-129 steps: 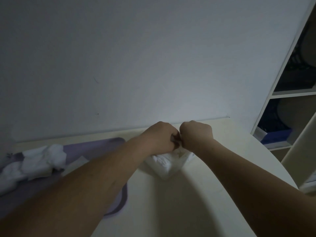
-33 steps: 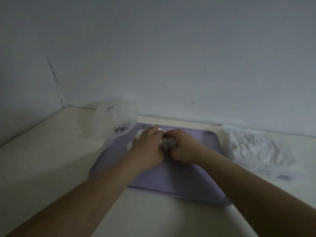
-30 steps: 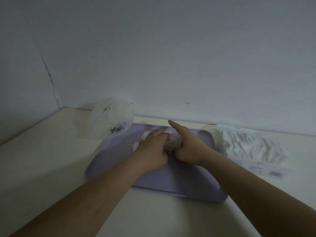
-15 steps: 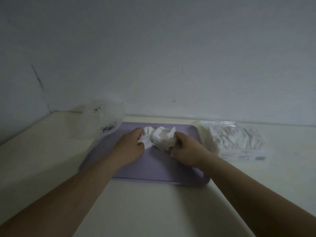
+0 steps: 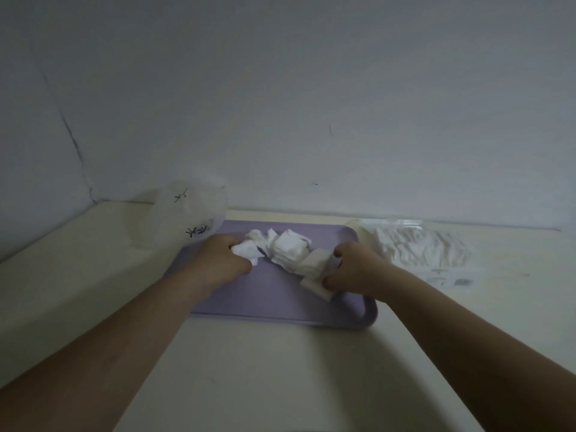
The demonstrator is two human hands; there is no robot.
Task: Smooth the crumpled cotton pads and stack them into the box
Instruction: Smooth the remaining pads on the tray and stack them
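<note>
Clutching a crumpled pad [image 5: 244, 249] in the left hand [image 5: 223, 261], fingers curled round it; pinching a second pad [image 5: 316, 271] in the right hand [image 5: 355, 269], fingers clamped. Both over the purple tray [image 5: 274, 302] on the counter [image 5: 249, 369], loose pads [image 5: 288, 247] heaped between. Just right of the tray, the clear box [image 5: 448, 276] (pads inside).

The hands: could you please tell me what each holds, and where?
Left hand grips a crumpled pad by its left side; right hand pinches a second pad at its right end.

2 bare forearms [image 5: 124, 347] (left hand [image 5: 219, 260], right hand [image 5: 355, 269] likewise).
</note>
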